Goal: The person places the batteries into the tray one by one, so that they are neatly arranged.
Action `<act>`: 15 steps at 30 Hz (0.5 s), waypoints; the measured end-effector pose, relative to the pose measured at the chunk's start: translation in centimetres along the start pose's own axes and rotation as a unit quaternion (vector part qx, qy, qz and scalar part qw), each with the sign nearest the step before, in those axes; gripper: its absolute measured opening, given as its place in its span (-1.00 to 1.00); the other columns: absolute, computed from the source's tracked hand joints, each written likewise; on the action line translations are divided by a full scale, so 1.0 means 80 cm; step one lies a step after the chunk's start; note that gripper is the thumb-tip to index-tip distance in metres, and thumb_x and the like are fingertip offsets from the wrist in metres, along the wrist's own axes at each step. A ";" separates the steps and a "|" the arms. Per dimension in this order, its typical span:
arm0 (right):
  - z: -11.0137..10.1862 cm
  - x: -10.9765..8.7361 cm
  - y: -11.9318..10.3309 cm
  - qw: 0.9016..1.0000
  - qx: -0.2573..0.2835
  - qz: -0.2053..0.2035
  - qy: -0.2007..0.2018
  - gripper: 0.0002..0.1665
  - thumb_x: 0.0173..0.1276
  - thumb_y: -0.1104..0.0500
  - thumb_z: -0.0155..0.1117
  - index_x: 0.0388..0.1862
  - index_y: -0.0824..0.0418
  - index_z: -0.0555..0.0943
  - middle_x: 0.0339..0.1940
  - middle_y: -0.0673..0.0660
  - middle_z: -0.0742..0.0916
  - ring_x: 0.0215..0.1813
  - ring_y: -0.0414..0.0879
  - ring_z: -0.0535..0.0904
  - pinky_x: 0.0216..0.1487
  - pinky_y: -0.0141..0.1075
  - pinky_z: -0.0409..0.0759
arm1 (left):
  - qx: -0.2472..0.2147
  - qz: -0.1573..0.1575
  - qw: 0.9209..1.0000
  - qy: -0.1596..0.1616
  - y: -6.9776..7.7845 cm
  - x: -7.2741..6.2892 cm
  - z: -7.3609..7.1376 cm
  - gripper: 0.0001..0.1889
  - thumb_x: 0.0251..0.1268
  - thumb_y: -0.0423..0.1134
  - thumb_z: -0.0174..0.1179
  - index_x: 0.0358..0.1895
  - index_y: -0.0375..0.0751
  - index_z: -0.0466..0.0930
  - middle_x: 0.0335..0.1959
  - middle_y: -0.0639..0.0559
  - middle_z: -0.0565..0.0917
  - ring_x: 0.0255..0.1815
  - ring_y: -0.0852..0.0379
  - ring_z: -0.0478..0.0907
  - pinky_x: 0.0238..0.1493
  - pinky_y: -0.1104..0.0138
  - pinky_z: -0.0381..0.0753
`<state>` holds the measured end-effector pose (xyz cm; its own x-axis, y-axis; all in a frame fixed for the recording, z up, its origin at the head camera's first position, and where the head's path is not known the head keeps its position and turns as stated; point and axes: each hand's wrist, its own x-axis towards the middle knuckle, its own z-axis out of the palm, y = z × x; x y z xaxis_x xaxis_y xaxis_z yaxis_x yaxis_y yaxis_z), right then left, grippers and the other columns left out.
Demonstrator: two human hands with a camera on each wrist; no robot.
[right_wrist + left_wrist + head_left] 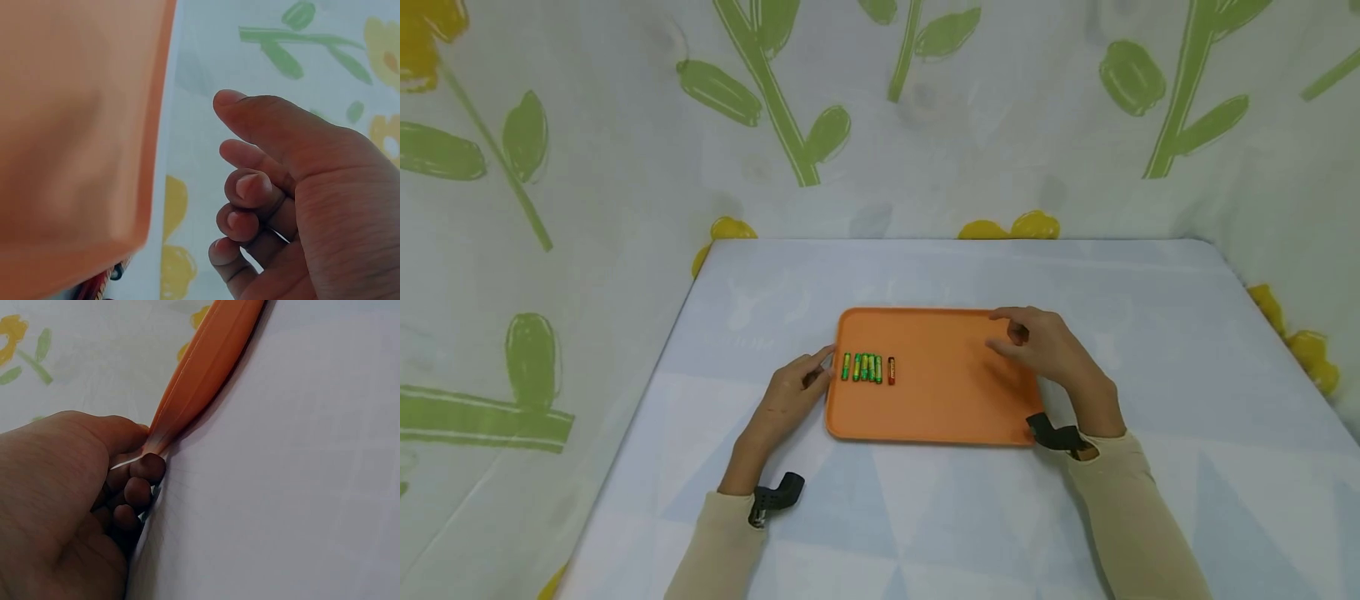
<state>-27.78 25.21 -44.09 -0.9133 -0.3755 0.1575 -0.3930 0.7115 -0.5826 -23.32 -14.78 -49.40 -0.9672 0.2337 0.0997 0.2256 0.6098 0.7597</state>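
Note:
An orange tray [940,375] lies on the table, with several green batteries [864,367] standing in a row near its left end. A single red-brown battery [892,371] sits just right of that row. My left hand [790,396] is at the tray's left edge; in the left wrist view its thumb and forefinger [150,467] pinch the rim. Over the tray's upper right part hovers my right hand [1041,346], thumb and forefinger spread apart and the other fingers loosely curled. Nothing lies between its fingers in the right wrist view.
The table [970,525] has a pale cover with blue triangles and extends around the tray on all sides. Behind it and at the left hangs a white cloth [925,158] with green leaves and yellow flowers. A black wrist strap [1056,433] is on each arm.

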 end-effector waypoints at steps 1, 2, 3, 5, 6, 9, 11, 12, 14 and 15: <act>-0.001 -0.001 0.001 1.000 -0.001 0.002 0.002 -0.54 0.35 0.08 0.44 0.12 0.32 0.64 -0.50 0.02 0.48 -0.38 -0.07 0.37 -0.33 -0.21 0.36 | 0.001 0.000 1.000 -0.001 0.000 0.000 0.000 -0.53 0.55 -0.16 0.12 0.46 -0.05 0.42 -0.37 0.08 0.49 -0.37 0.13 0.36 -0.35 0.31 0.38; -0.003 -0.002 0.003 1.000 0.000 0.004 0.004 -0.54 0.35 0.08 0.44 0.12 0.32 0.64 -0.49 0.02 0.49 -0.37 -0.07 0.37 -0.33 -0.21 0.36 | 0.001 0.002 1.000 -0.001 -0.001 -0.001 0.001 -0.52 0.55 -0.16 0.12 0.46 -0.06 0.42 -0.37 0.07 0.49 -0.37 0.14 0.36 -0.35 0.31 0.38; -0.005 -0.002 0.004 1.000 -0.003 0.004 0.007 -0.54 0.35 0.08 0.44 0.12 0.32 0.64 -0.49 0.03 0.49 -0.37 -0.07 0.37 -0.34 -0.20 0.36 | -0.001 0.001 1.000 -0.001 -0.001 -0.001 0.001 -0.52 0.55 -0.16 0.12 0.46 -0.05 0.42 -0.36 0.07 0.49 -0.37 0.13 0.36 -0.35 0.31 0.38; -0.008 -0.003 0.006 1.000 -0.007 0.002 0.012 -0.54 0.34 0.09 0.45 0.11 0.32 0.64 -0.47 0.04 0.50 -0.37 -0.06 0.38 -0.34 -0.20 0.36 | -0.006 0.000 1.000 -0.002 -0.001 -0.002 0.000 -0.52 0.55 -0.15 0.11 0.46 -0.05 0.41 -0.35 0.07 0.50 -0.36 0.12 0.37 -0.34 0.30 0.39; -0.010 -0.003 0.007 1.000 -0.009 0.003 0.015 -0.55 0.34 0.09 0.45 0.11 0.31 0.64 -0.46 0.05 0.50 -0.36 -0.06 0.39 -0.34 -0.20 0.37 | -0.007 0.001 1.000 -0.002 -0.001 -0.001 0.000 -0.52 0.55 -0.14 0.11 0.46 -0.05 0.41 -0.35 0.07 0.50 -0.36 0.13 0.37 -0.34 0.30 0.39; -0.016 -0.004 0.010 1.000 -0.017 0.004 0.019 -0.57 0.34 0.09 0.45 0.10 0.29 0.65 -0.46 0.05 0.52 -0.36 -0.05 0.41 -0.34 -0.20 0.40 | -0.010 0.000 1.000 -0.004 -0.003 -0.001 -0.001 -0.52 0.55 -0.12 0.11 0.47 -0.04 0.41 -0.34 0.07 0.50 -0.36 0.12 0.37 -0.33 0.29 0.39; -0.020 -0.006 0.012 0.999 -0.021 0.005 0.024 -0.57 0.35 0.10 0.44 0.10 0.29 0.65 -0.46 0.05 0.53 -0.37 -0.05 0.41 -0.34 -0.21 0.41 | -0.010 0.001 1.000 -0.006 -0.005 -0.001 -0.001 -0.51 0.56 -0.11 0.11 0.47 -0.04 0.40 -0.34 0.07 0.50 -0.36 0.12 0.37 -0.33 0.29 0.39; -0.021 -0.007 0.013 0.999 -0.022 0.007 0.026 -0.57 0.35 0.11 0.44 0.11 0.29 0.65 -0.46 0.05 0.53 -0.38 -0.06 0.41 -0.35 -0.22 0.41 | -0.010 0.001 1.000 -0.007 -0.006 -0.001 -0.001 -0.51 0.56 -0.11 0.10 0.47 -0.03 0.40 -0.34 0.07 0.50 -0.36 0.12 0.37 -0.33 0.29 0.39; -0.025 -0.009 0.014 0.999 -0.024 0.008 0.030 -0.58 0.35 0.12 0.44 0.10 0.30 0.64 -0.47 0.04 0.52 -0.40 -0.06 0.41 -0.37 -0.24 0.41 | -0.010 -0.002 1.000 -0.009 -0.005 -0.001 -0.001 -0.51 0.56 -0.11 0.10 0.47 -0.01 0.40 -0.34 0.07 0.50 -0.36 0.11 0.38 -0.33 0.28 0.40; -0.026 -0.010 0.014 0.999 -0.026 0.008 0.032 -0.58 0.34 0.12 0.44 0.10 0.31 0.64 -0.48 0.04 0.52 -0.41 -0.06 0.41 -0.38 -0.24 0.40 | -0.008 -0.002 1.000 -0.009 -0.005 -0.001 -0.001 -0.51 0.56 -0.11 0.10 0.47 -0.02 0.40 -0.33 0.08 0.51 -0.35 0.11 0.38 -0.32 0.28 0.40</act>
<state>-27.71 27.60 -43.21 -0.9236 -0.3269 0.2003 -0.3824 0.7472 -0.5436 -23.35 -15.12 -49.69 -0.9658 0.2448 0.0854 0.2199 0.5989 0.7701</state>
